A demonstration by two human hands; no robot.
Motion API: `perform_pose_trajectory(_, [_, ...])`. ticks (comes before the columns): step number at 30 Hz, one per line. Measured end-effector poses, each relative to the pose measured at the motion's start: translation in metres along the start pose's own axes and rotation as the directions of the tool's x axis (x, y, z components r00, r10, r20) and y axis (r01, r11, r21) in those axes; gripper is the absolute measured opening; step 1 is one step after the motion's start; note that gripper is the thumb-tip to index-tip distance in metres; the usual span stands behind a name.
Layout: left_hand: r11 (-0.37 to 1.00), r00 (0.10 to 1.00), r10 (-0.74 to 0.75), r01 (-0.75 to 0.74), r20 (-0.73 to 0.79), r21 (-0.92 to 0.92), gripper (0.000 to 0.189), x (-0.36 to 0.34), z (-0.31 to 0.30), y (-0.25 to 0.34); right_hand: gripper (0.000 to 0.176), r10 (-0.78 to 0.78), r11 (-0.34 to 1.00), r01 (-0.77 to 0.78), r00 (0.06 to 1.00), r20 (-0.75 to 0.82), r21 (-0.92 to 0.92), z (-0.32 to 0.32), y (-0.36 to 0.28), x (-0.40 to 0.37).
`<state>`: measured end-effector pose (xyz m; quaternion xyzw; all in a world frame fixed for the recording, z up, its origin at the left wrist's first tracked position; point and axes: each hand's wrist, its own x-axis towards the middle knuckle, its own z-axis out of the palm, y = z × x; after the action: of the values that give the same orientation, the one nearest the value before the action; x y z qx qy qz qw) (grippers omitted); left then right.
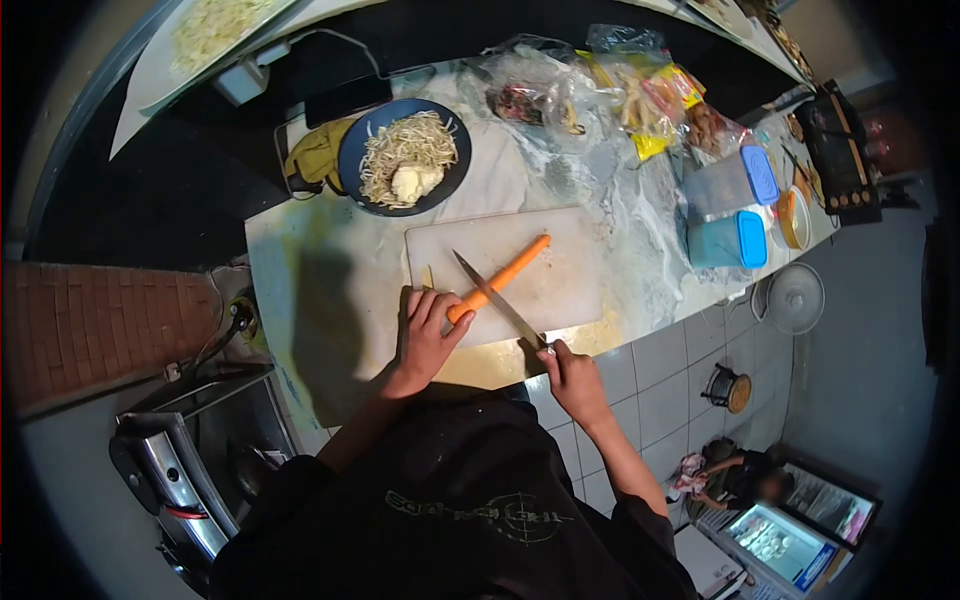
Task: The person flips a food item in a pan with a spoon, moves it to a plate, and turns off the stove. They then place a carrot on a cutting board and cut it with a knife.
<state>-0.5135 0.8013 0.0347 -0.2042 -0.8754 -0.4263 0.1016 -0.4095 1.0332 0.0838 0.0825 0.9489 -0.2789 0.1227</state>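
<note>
An orange carrot (518, 262) lies diagonally on a white cutting board (570, 230). My left hand (432, 330) is closed on its lower left end, fingers over the board. A knife (503, 303) crosses above the carrot, its tip pointing up and left. My right hand (575, 380) is wrapped round the knife's handle at the board's front edge. Behind the board on the left stands a dark plate (353, 165) with bean sprouts (425, 140) and a pale lump (410, 183) on it.
Plastic bags (640, 90) lie at the back right. Beside them are a clear container (715, 185) and a blue-lidded container (725, 240). A stove (170, 480) stands at the lower left. Another person (745, 485) sits at the lower right.
</note>
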Motion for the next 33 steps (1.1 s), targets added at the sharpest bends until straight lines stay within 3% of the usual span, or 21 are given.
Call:
perform_pose_trajectory(2, [1.0, 1.0, -0.012, 0.012, -0.005, 0.003, 0.024, -0.001, -0.002, -0.001, 0.032, -0.017, 0.999, 0.015, 0.999, -0.034, -0.036, -0.003, 0.009, 0.008])
perform_pose_trajectory(4, [1.0, 1.0, 0.004, -0.004, 0.014, 0.016, 0.025, 0.0, -0.003, -0.002, 0.033, 0.136, 0.986, -0.145, 0.985, -0.103, -0.087, -0.009, 0.018, 0.017])
perform_pose_trajectory(8, [1.0, 1.0, 0.018, -0.018, 0.019, -0.013, 0.027, -0.001, -0.002, -0.004, 0.034, 0.11, 0.991, -0.117, 0.987, -0.12, -0.058, -0.007, 0.006, 0.009])
perform_pose_trajectory(10, [0.999, 0.998, 0.047, -0.047, 0.032, 0.001, 0.029, -0.002, 0.0, -0.006, 0.031, 0.037, 0.999, -0.036, 0.999, -0.008, 0.039, -0.007, -0.013, 0.0])
perform_pose_trajectory(13, [0.998, 0.998, 0.062, -0.062, 0.031, 0.004, 0.03, -0.005, 0.001, -0.007, 0.031, 0.019, 0.999, -0.021, 0.997, 0.08, 0.031, 0.008, -0.008, 0.0])
perform_pose_trajectory(15, [0.997, 0.997, 0.075, -0.076, 0.029, 0.022, 0.031, -0.007, 0.001, -0.008, 0.031, -0.049, 0.998, 0.051, 0.995, -0.081, 0.025, 0.009, 0.008, 0.005])
perform_pose_trajectory(16, [0.995, 0.995, 0.094, -0.095, 0.031, 0.035, 0.031, -0.008, 0.002, -0.008, 0.031, -0.049, 0.998, 0.052, 0.996, -0.08, 0.026, 0.003, 0.013, 0.008])
perform_pose_trajectory(18, [0.995, 0.995, 0.094, -0.095, 0.041, 0.029, 0.031, -0.008, 0.002, -0.008, 0.031, 0.135, 0.991, -0.137, 0.979, -0.153, -0.001, -0.012, 0.023, 0.017])
perform_pose_trajectory(22, [0.992, 0.993, 0.108, -0.11, 0.044, 0.064, 0.031, -0.007, 0.003, -0.008, 0.032, 0.196, 0.976, -0.212, 0.956, -0.218, -0.052, -0.023, 0.019, 0.018])
perform_pose_trajectory(24, [0.995, 0.995, 0.09, -0.092, 0.041, 0.038, 0.03, -0.004, -0.001, -0.003, 0.03, 0.102, 0.995, -0.098, 0.978, -0.182, 0.032, -0.012, 0.012, 0.011])
perform_pose_trajectory(27, [0.997, 0.996, 0.075, -0.077, 0.053, 0.032, 0.027, -0.001, -0.003, -0.006, 0.031, 0.055, 0.993, -0.053, 0.998, -0.015, 0.105, -0.007, -0.02, 0.001])
perform_pose_trajectory(32, [0.995, 0.994, 0.095, -0.097, 0.061, 0.038, 0.025, -0.003, -0.001, -0.009, 0.033, 0.054, 0.996, -0.047, 0.995, -0.083, 0.08, -0.005, 0.007, 0.01])
perform_pose_trajectory(33, [0.997, 0.996, 0.07, -0.071, 0.051, 0.03, 0.025, -0.002, 0.0, -0.008, 0.033, 0.139, 0.989, -0.132, 0.983, -0.119, 0.066, -0.012, 0.014, 0.015])
